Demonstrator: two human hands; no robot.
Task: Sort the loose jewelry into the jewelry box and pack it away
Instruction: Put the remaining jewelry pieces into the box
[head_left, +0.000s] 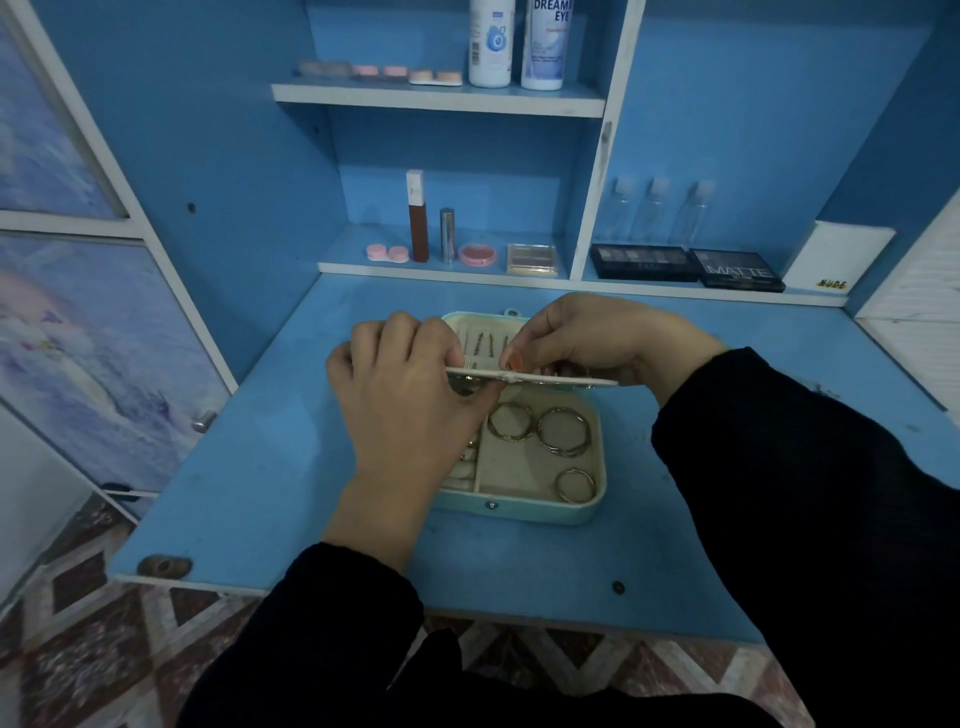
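Both hands are closed on the same thing: a thin cream divider flap (566, 381), seen edge-on and held level across the middle of the open jewelry box (545, 512). The left hand (400, 395) pinches the flap's left end between thumb and curled fingers, and the right hand (587, 338) pinches it close to the small tab at its centre, so the two grips sit near each other with the flap's right end running free beyond them. Behind the grip stands the box's lid (483, 325), with a few slim pieces (485, 343) fastened to its lining. Below and nearer than the grip, three gold hoops (563, 431) lie loose in the right-hand compartment. Under the left wrist there are smaller pieces in narrow slots, too hidden to name. No jewelry shows on the blue desk (260, 467) around the box, so the sorting looks done and the step in hand seems to be the packing: settling the flap. Whether it is meant to fold back against the lid or down over the tray cannot be told. The next move likely calls for an even swing from both grips, keeping the flap's edge clear of the hoops, and then shutting the lid
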